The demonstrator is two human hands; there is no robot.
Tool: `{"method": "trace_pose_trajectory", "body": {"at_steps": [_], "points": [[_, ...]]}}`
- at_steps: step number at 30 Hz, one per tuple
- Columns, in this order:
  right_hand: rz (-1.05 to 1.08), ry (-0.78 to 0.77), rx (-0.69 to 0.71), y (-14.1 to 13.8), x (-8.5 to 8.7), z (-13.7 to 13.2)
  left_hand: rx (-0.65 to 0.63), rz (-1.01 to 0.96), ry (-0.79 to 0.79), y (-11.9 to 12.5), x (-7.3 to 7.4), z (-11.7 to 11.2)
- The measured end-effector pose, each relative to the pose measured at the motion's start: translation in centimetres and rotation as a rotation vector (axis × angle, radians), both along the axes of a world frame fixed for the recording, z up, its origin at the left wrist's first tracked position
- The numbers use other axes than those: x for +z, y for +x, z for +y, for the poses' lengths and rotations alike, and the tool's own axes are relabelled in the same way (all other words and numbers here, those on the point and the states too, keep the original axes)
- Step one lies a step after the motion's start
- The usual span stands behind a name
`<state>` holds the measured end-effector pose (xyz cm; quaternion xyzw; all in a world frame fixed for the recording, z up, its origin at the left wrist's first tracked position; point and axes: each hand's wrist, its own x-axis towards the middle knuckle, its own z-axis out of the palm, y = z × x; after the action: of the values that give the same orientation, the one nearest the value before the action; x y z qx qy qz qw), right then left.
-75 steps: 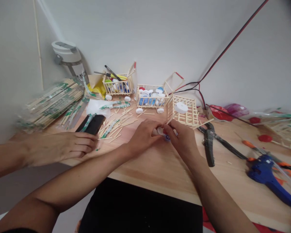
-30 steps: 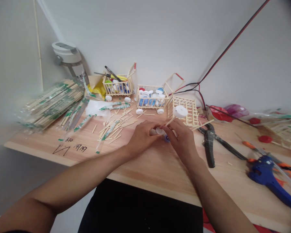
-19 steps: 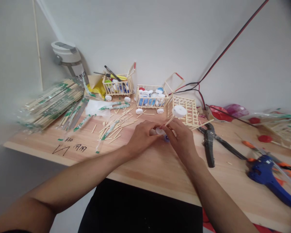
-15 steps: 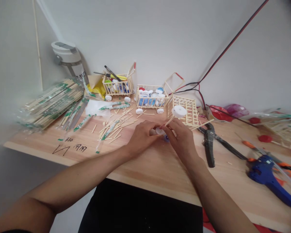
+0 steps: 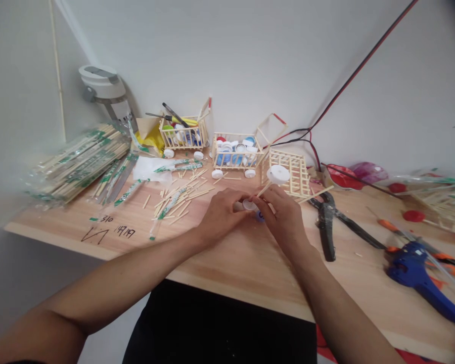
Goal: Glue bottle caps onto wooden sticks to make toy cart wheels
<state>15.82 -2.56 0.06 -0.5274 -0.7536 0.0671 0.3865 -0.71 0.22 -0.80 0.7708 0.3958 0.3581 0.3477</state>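
My left hand (image 5: 227, 215) is closed on a white bottle cap (image 5: 249, 205), its open side partly facing me. Between the fingers of my right hand (image 5: 282, 212) is a short wooden stick (image 5: 264, 190), tilted up to the right. A second white cap (image 5: 278, 174) sits at the stick's upper end. The stick's lower end meets the cap in my left hand; my fingertips hide the joint. A bluish cap (image 5: 260, 216) shows in part beneath my hands. Just behind them lies a stick lattice frame (image 5: 292, 167).
Two small stick carts (image 5: 238, 164) (image 5: 184, 137) filled with caps stand by the wall. Loose cut sticks (image 5: 182, 199) and wrapped chopsticks (image 5: 83, 162) lie left. On the right are black-handled pliers (image 5: 328, 227) and a blue glue gun (image 5: 413, 268). A cup (image 5: 106, 91) stands back left.
Both hands keep the same grip on the caps and stick. Only a slight shift of the whole view shows.
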Motion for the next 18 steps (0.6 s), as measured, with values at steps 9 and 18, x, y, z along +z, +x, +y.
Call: {"method": "trace_pose_trajectory", "body": {"at_steps": [9,18], "points": [[0.001,-0.004,-0.002,0.04,-0.12,0.09,0.006,0.005,0.006,-0.06,0.06,-0.02],[0.014,-0.005,-0.008,0.04,-0.27,0.1,0.029,0.008,0.022,0.06,0.09,-0.14]]}}
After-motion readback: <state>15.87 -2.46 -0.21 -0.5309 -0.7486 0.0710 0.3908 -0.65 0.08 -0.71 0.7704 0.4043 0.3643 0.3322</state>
